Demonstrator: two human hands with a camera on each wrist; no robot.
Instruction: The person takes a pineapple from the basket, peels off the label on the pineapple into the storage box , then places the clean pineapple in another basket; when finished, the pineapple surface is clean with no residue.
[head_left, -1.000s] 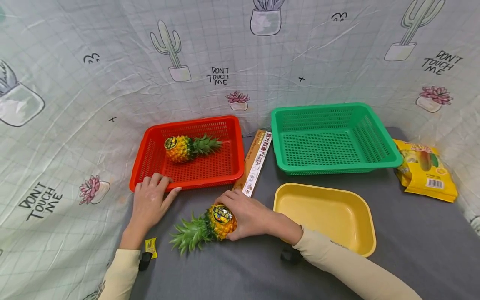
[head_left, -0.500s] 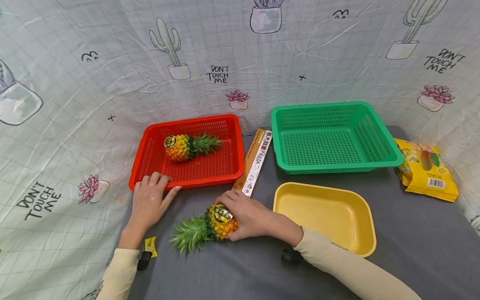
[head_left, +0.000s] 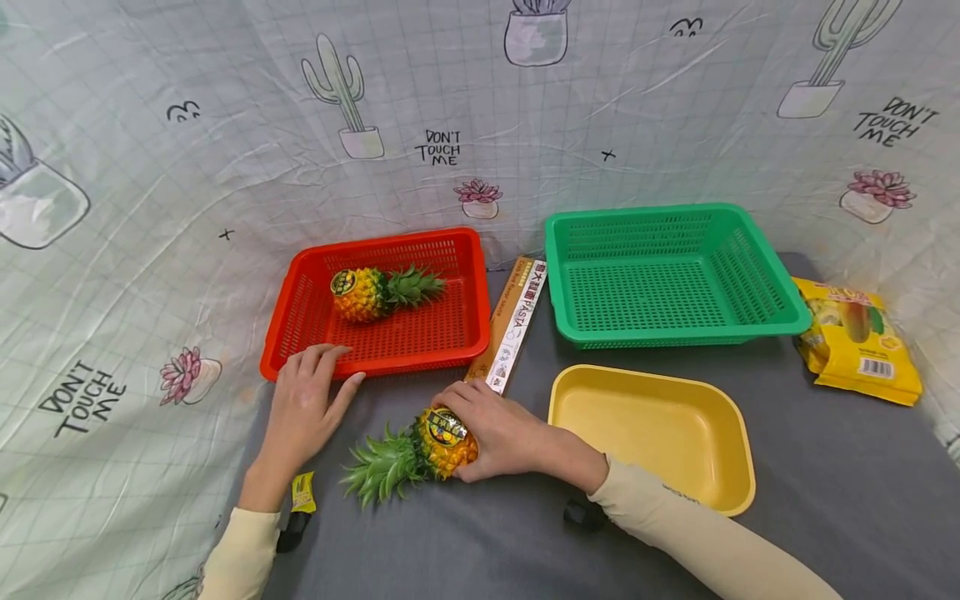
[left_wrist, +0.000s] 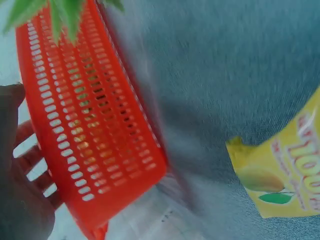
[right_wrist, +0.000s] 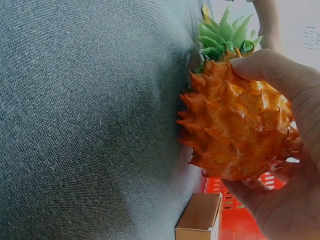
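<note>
My right hand [head_left: 498, 433] grips a small pineapple [head_left: 447, 450] lying on the grey cloth, its green crown pointing left. In the right wrist view, thumb and fingers wrap the orange spiky body of this pineapple [right_wrist: 235, 120]. My left hand [head_left: 306, 404] is at the near-left rim of the red basket [head_left: 420, 364], fingers extended over the edge and the thumb apart. Whether they touch the rim is hard to tell. Inside that basket lies another pineapple [head_left: 360, 296] with a round sticker, its crown to the right.
A long pasta box [head_left: 510, 321] lies between the red basket and a green basket [head_left: 637, 337]. Nearer stands a yellow tub [head_left: 652, 433], beside the right forearm. A yellow packet [head_left: 862, 346] lies far right. By the left wrist is a small yellow sachet [head_left: 303, 493].
The left hand's fingers have straightened slightly at the red basket's rim. The right hand keeps its hold on the pineapple, which has stayed in place.
</note>
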